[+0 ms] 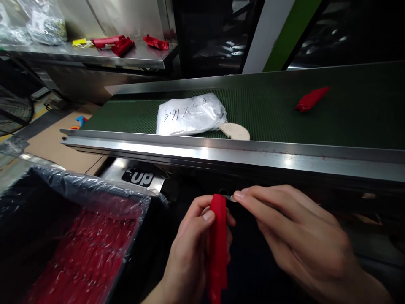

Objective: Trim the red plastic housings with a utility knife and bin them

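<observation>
Held upright in my left hand [193, 245] is a long red plastic part [218, 236], with the thumb on its near face and the fingers wrapped behind. My right hand [300, 232] pinches a small blade [229, 197], whose pointed metal tip meets the upper right edge of the red part. Most of the blade's body is hidden inside the right fingers. Both hands are in front of the conveyor's near metal rail [221, 150].
A green conveyor belt [268, 105] carries a marked white plastic bag [190, 114], a beige curved piece [236, 131] and another red part [312, 99]. At left stands a lined bin [95, 185] of wrapped red parts. Red pieces [122, 45] lie on a steel bench [142, 59].
</observation>
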A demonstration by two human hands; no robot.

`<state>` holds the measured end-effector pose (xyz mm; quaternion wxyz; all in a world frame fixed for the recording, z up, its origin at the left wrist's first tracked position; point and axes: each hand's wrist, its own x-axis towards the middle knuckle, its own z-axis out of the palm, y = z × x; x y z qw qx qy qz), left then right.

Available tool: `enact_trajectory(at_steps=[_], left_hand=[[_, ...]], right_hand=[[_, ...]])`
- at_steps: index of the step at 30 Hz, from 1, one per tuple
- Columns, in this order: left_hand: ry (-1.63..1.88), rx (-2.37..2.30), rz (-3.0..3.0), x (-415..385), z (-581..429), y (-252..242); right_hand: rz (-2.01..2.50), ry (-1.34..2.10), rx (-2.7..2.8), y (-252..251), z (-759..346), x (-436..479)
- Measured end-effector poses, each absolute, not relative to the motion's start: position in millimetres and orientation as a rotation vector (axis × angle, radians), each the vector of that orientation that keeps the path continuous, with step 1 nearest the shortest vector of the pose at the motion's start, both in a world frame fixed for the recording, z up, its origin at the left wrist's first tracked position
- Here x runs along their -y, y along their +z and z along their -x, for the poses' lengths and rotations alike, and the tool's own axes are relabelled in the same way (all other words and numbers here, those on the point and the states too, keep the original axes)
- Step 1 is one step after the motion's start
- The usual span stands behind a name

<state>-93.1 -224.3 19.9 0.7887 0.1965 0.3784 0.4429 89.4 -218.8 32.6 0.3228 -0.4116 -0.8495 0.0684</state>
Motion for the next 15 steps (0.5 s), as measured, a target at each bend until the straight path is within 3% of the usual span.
enact_trajectory(at_steps=[15], left_hand=[[0.991,-0.859,-0.335,215.1,103.9,22.4]], right_hand=[[1.041,0.163,2.374,22.1,-74.8,233.5]])
